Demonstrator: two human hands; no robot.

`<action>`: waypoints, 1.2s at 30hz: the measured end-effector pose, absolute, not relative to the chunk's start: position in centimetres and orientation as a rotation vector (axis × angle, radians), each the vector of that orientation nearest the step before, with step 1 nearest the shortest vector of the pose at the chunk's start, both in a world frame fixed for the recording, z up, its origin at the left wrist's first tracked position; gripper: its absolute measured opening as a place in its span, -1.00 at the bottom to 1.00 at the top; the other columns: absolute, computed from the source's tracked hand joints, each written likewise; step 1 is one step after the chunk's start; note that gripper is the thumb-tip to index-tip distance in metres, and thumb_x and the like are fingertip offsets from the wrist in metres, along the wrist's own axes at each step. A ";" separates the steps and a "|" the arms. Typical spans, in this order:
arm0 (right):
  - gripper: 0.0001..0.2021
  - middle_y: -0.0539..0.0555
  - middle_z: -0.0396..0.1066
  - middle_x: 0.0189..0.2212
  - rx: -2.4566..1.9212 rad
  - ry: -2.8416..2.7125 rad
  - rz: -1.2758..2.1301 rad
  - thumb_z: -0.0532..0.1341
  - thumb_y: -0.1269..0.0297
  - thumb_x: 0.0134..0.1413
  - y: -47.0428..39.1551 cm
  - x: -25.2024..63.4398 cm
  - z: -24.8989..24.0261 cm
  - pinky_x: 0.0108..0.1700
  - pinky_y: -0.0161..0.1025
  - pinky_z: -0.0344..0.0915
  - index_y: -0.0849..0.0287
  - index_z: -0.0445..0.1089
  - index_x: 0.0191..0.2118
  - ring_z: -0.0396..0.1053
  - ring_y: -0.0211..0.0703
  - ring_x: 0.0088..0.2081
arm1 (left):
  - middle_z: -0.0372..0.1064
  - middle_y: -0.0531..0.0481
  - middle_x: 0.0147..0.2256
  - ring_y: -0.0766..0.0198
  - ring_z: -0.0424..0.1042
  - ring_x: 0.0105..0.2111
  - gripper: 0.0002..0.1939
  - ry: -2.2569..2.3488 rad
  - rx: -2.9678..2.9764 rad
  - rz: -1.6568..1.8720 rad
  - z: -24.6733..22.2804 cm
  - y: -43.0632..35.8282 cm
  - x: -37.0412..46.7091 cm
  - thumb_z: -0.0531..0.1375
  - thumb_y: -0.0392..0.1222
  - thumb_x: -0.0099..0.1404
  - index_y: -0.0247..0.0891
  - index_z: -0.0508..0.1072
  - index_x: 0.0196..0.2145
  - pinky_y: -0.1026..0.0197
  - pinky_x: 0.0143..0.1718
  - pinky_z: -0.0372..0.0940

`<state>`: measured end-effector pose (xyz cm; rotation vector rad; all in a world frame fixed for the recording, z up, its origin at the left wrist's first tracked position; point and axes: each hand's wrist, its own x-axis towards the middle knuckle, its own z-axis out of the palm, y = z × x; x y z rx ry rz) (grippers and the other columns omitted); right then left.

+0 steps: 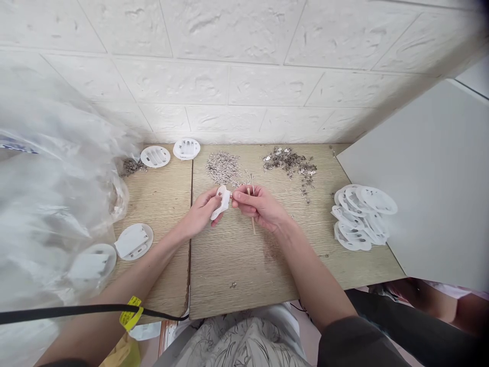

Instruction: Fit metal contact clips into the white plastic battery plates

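My left hand (204, 209) pinches a round white plastic piece (221, 202), held tilted on edge above the table's middle. Close at its right side, my right hand (256, 205) is closed round a thin wooden stick (253, 224) that points down toward the table. The fingertips of that hand meet the edge of the white piece; a tiny part between them is too small to make out. Behind the hands lie a heap of small silvery parts (223, 167) and a darker heap of metal parts (289, 162).
Stacked white discs (361, 216) stand at the right beside a grey panel (424, 188). More white discs (155, 156) lie at the left, near a large clear plastic bag (57, 204). A black cable (87, 309) with a yellow tag crosses the lower left.
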<state>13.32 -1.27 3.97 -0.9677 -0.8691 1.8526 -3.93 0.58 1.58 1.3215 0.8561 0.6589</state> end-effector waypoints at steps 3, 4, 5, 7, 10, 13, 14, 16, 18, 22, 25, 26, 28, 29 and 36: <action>-0.75 -0.05 0.39 -0.55 -0.964 -0.815 1.878 0.43 0.20 -0.22 -1.2 13.3 4.0 -0.65 -0.39 -0.26 0.25 0.44 -0.45 -0.13 -0.54 -0.66 | 0.13 0.16 -0.66 0.39 0.15 -0.66 -0.84 0.833 1.297 0.677 1.5 0.7 -4.0 -0.01 -0.14 0.32 -0.23 0.27 -0.37 0.31 -0.65 0.13; -0.75 -0.06 0.39 -0.55 -0.963 -0.802 1.885 0.43 0.21 -0.22 -1.1 13.3 3.9 -0.65 -0.39 -0.27 0.25 0.44 -0.45 -0.13 -0.54 -0.67 | 0.14 0.16 -0.65 0.38 0.16 -0.66 -0.84 0.825 1.286 0.685 1.4 0.7 -4.0 0.00 -0.14 0.31 -0.23 0.27 -0.37 0.31 -0.64 0.15; -0.75 -0.07 0.38 -0.56 -0.966 -0.791 1.889 0.43 0.21 -0.23 -1.1 13.2 3.9 -0.66 -0.39 -0.27 0.25 0.44 -0.45 -0.14 -0.55 -0.67 | 0.15 0.15 -0.64 0.38 0.17 -0.65 -0.84 0.821 1.271 0.698 1.4 0.7 -4.0 0.00 -0.14 0.31 -0.23 0.27 -0.38 0.30 -0.63 0.16; -0.76 -0.09 0.34 -0.59 -0.976 -0.775 1.894 0.42 0.22 -0.23 -1.1 13.2 3.9 -0.66 -0.39 -0.30 0.26 0.43 -0.47 -0.14 -0.55 -0.67 | 0.18 0.13 -0.63 0.37 0.20 -0.63 -0.85 0.817 1.233 0.731 1.4 0.8 -3.9 0.02 -0.16 0.29 -0.24 0.27 -0.40 0.30 -0.60 0.19; -0.74 -0.11 0.30 -0.63 -0.986 -0.768 1.905 0.42 0.22 -0.23 -1.0 13.3 3.9 -0.66 -0.40 -0.31 0.26 0.38 -0.52 -0.14 -0.55 -0.68 | 0.23 0.10 -0.61 0.35 0.25 -0.59 -0.89 0.796 1.138 0.805 1.4 0.9 -3.7 0.05 -0.22 0.23 -0.25 0.27 -0.44 0.27 -0.57 0.24; -0.73 -0.11 0.29 -0.63 -1.008 -0.780 1.869 0.42 0.21 -0.23 -0.9 13.5 3.9 -0.66 -0.39 -0.29 0.26 0.35 -0.53 -0.13 -0.55 -0.68 | 0.27 0.08 -0.56 0.33 0.30 -0.55 -0.94 0.834 1.037 0.893 1.2 1.1 -3.6 0.09 -0.22 0.17 -0.25 0.29 -0.43 0.27 -0.57 0.26; -0.73 -0.11 0.29 -0.63 -1.021 -0.787 1.839 0.42 0.20 -0.23 -0.9 13.7 4.0 -0.65 -0.39 -0.28 0.25 0.36 -0.52 -0.12 -0.54 -0.68 | 0.29 0.08 -0.54 0.33 0.31 -0.54 -0.93 0.876 1.017 0.926 1.1 1.2 -3.7 0.12 -0.21 0.16 -0.25 0.32 -0.40 0.27 -0.56 0.25; -0.72 -0.10 0.30 -0.63 -1.061 -0.807 1.753 0.42 0.19 -0.25 -0.9 13.9 4.1 -0.65 -0.38 -0.26 0.24 0.37 -0.49 -0.10 -0.53 -0.68 | 0.35 0.07 -0.48 0.34 0.33 -0.51 -0.87 0.975 1.029 0.998 0.7 1.4 -3.8 0.15 -0.17 0.15 -0.25 0.39 -0.34 0.29 -0.53 0.27; -0.72 -0.09 0.31 -0.62 -1.129 -0.849 1.646 0.42 0.18 -0.25 -0.9 14.1 4.2 -0.63 -0.38 -0.22 0.24 0.38 -0.47 -0.05 -0.51 -0.67 | 0.43 0.03 -0.37 0.31 0.38 -0.42 -0.80 1.060 1.102 1.065 0.4 1.5 -3.9 0.17 -0.14 0.17 -0.26 0.45 -0.26 0.27 -0.41 0.31; -0.73 -0.06 0.32 -0.62 -1.298 -1.017 1.425 0.37 0.13 -0.17 -1.0 13.8 3.9 -0.59 -0.35 -0.13 0.22 0.36 -0.50 -0.01 -0.45 -0.65 | 0.52 -0.07 -0.23 0.19 0.45 -0.21 -0.66 1.118 1.254 1.080 0.4 1.3 -3.9 0.23 -0.05 0.17 -0.31 0.51 -0.15 0.19 -0.17 0.34; -0.74 -0.06 0.29 -0.63 -1.413 -1.161 1.275 0.32 0.11 -0.10 -1.0 13.5 3.2 -0.55 -0.33 -0.07 0.22 0.38 -0.51 0.01 -0.41 -0.61 | 0.53 -0.09 -0.21 0.16 0.46 -0.20 -0.62 1.085 1.282 1.029 0.7 1.1 -3.8 0.26 -0.02 0.16 -0.31 0.53 -0.14 0.14 -0.14 0.34; -0.75 -0.06 0.27 -0.63 -1.451 -1.196 1.228 0.31 0.11 -0.09 -1.0 13.5 3.0 -0.54 -0.33 -0.06 0.22 0.38 -0.51 0.01 -0.40 -0.60 | 0.54 -0.10 -0.20 0.15 0.47 -0.20 -0.62 1.058 1.286 1.009 0.7 1.0 -3.8 0.27 -0.01 0.15 -0.32 0.53 -0.14 0.13 -0.12 0.34; -0.76 -0.06 0.26 -0.64 -1.518 -1.241 1.142 0.29 0.12 -0.08 -0.9 13.5 2.6 -0.52 -0.32 -0.04 0.22 0.39 -0.51 0.03 -0.37 -0.58 | 0.53 -0.12 -0.17 0.12 0.47 -0.15 -0.60 0.976 1.299 0.955 0.9 1.0 -3.8 0.29 -0.01 0.13 -0.32 0.54 -0.14 0.10 -0.07 0.33; -0.76 -0.06 0.25 -0.64 -1.544 -1.258 1.106 0.28 0.12 -0.08 -0.9 13.6 2.5 -0.51 -0.32 -0.03 0.22 0.39 -0.51 0.03 -0.36 -0.58 | 0.52 -0.13 -0.13 0.10 0.46 -0.11 -0.58 0.932 1.304 0.919 0.9 1.1 -3.8 0.30 -0.02 0.12 -0.31 0.54 -0.12 0.09 -0.04 0.33; -0.77 -0.05 0.24 -0.64 -1.627 -1.375 0.969 0.23 0.14 -0.03 -0.8 13.7 2.3 -0.49 -0.32 0.00 0.21 0.40 -0.50 0.07 -0.33 -0.56 | 0.45 -0.16 0.00 0.06 0.41 0.00 -0.46 0.781 1.258 0.799 0.7 1.4 -4.2 0.36 -0.09 0.05 -0.23 0.47 0.01 0.04 0.02 0.32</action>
